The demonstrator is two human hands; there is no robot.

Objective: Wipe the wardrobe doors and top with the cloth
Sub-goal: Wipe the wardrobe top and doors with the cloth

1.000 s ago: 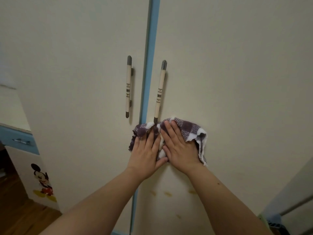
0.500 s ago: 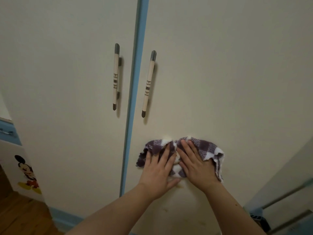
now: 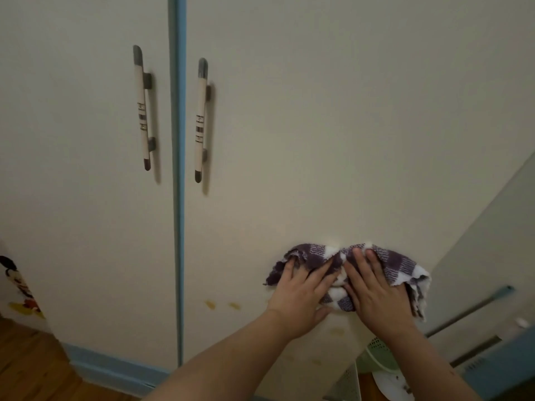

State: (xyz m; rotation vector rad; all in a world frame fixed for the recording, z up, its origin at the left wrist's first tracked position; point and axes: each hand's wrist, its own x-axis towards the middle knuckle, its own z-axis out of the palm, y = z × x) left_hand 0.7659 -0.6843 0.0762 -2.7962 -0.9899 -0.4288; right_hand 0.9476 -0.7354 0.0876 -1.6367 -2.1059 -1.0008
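Note:
A purple and white checked cloth (image 3: 389,260) lies bunched against the lower part of the cream right wardrobe door (image 3: 333,125). My left hand (image 3: 299,296) and my right hand (image 3: 376,293) press flat on it side by side, fingers straight and pointing up. The left door (image 3: 72,140) is beyond a blue centre strip (image 3: 177,169). Each door carries a long vertical handle: the left handle (image 3: 142,108) and the right handle (image 3: 201,120). Small yellowish stains (image 3: 210,304) mark the right door below and left of the cloth. The wardrobe top is out of view.
A blue plinth (image 3: 115,369) runs along the wardrobe's base above a wooden floor (image 3: 26,369). A cartoon mouse sticker (image 3: 17,287) shows on a panel at the far left. At the lower right sit a green perforated basket (image 3: 376,354) and a long-handled tool (image 3: 474,309).
Both hands have slid the cloth down and to the right across the right door, from just under the right handle to the lower part near the door's right edge.

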